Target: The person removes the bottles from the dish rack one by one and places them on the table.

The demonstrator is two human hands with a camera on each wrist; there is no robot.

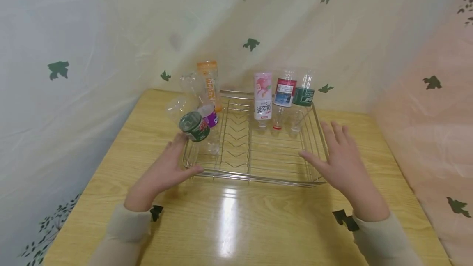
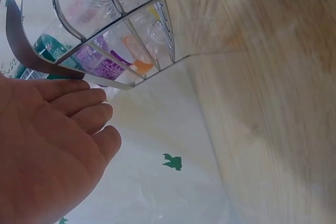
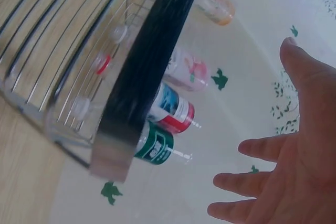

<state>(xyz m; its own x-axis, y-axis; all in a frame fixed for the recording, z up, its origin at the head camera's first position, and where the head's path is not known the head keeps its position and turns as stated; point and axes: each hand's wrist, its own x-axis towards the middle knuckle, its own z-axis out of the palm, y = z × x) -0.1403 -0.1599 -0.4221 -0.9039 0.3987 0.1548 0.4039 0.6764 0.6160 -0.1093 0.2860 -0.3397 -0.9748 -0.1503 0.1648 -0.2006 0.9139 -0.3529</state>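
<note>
A metal wire dish rack [image 1: 258, 178] holds several clear plastic bottles standing neck down. My left hand [image 1: 166, 169] is at the rack's front left corner, fingers extended along its side and thumb near the front rail. Closest to it are a green-labelled bottle [image 1: 194, 126], a purple-labelled bottle [image 1: 208, 115] and an orange-labelled bottle [image 1: 209, 85]. My right hand [image 1: 341, 159] hovers by the rack's right side, fingers spread and holding nothing. Along the back right stand a pink peach-print bottle [image 1: 263, 93], a red-and-blue-labelled bottle [image 1: 285, 92] and another green-labelled bottle [image 3: 157, 144].
The rack sits on a light wooden table [image 1: 199, 225]. Behind it and at both sides hangs a pale cloth [image 1: 221, 24] with green leaf prints, close to the table's back edge. Bare wood lies in front of the rack.
</note>
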